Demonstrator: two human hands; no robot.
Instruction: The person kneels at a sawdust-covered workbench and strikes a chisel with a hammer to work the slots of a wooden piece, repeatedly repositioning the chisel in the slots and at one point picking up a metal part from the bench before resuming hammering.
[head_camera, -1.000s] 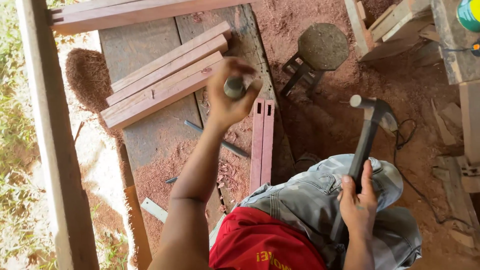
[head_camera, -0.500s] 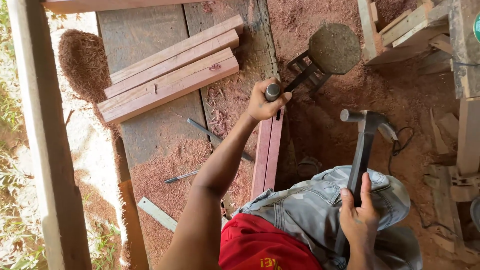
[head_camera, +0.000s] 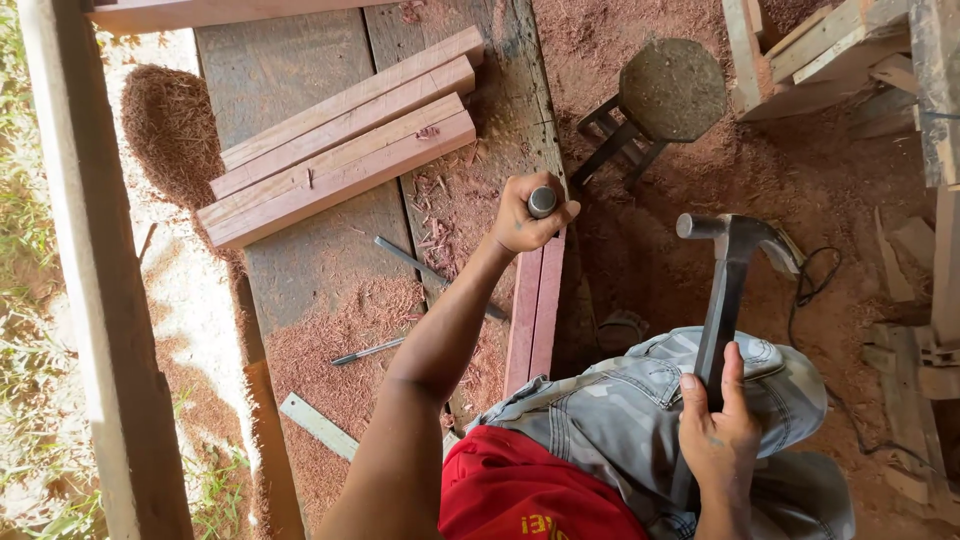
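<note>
My left hand (head_camera: 527, 214) is closed around a chisel (head_camera: 542, 201); only its round metal butt shows above my fist. The tool stands upright on the far end of two narrow reddish wooden strips (head_camera: 534, 318) lying side by side on the work board (head_camera: 300, 270). My right hand (head_camera: 722, 428) grips the black handle of a claw hammer (head_camera: 730, 250), held raised to the right of the chisel, its head level with my left fist. My knee in grey denim lies below the hammer.
Several longer reddish wood battens (head_camera: 340, 140) lie stacked diagonally on the board. A metal rod (head_camera: 425, 270), a pen (head_camera: 368, 351) and a flat ruler (head_camera: 318, 425) lie in red sawdust. A round stool (head_camera: 660, 95) stands beyond. Timber offcuts crowd the right edge; a post (head_camera: 90, 280) runs down the left.
My left hand has come down from in front of me and set the chisel on the end of the strips. The hammer stays raised on the right, shifting only slightly.
</note>
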